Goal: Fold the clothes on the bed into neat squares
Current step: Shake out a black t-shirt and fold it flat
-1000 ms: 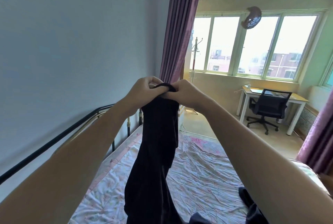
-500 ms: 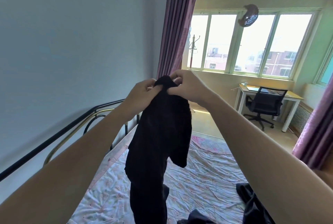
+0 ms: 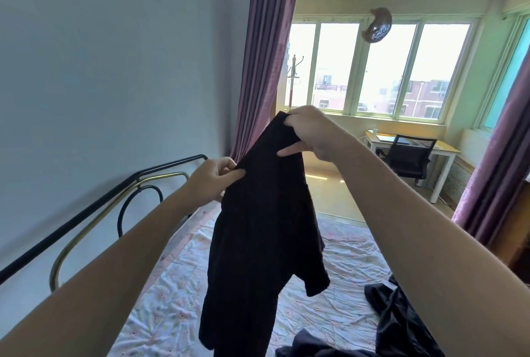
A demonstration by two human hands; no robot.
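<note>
Two hands are holding a black garment (image 3: pixel 266 227) up in the middle of the frame, above the bed (image 3: pixel 338 296). The right hand (image 3: pixel 311 134), higher and just right of centre, is pinching the top edge with its fingers closed on the cloth and one finger sticking out along it. The left hand (image 3: pixel 215 180), lower and left of centre, is gripping the side edge between thumb and fingers. The garment is hanging slack and bunched, a short sleeve dangling at its lower right, its bottom dropping toward the lower edge of the frame. A pile of dark clothes (image 3: pixel 401 325) is lying crumpled at the lower right of the sheet.

This looks like the opening step on this piece: finding its edges and shaking it out, with no fold made. The next move probably calls for spreading the hands to the shoulders and laying the garment flat on the bare sheet, clear of the pile.
</note>
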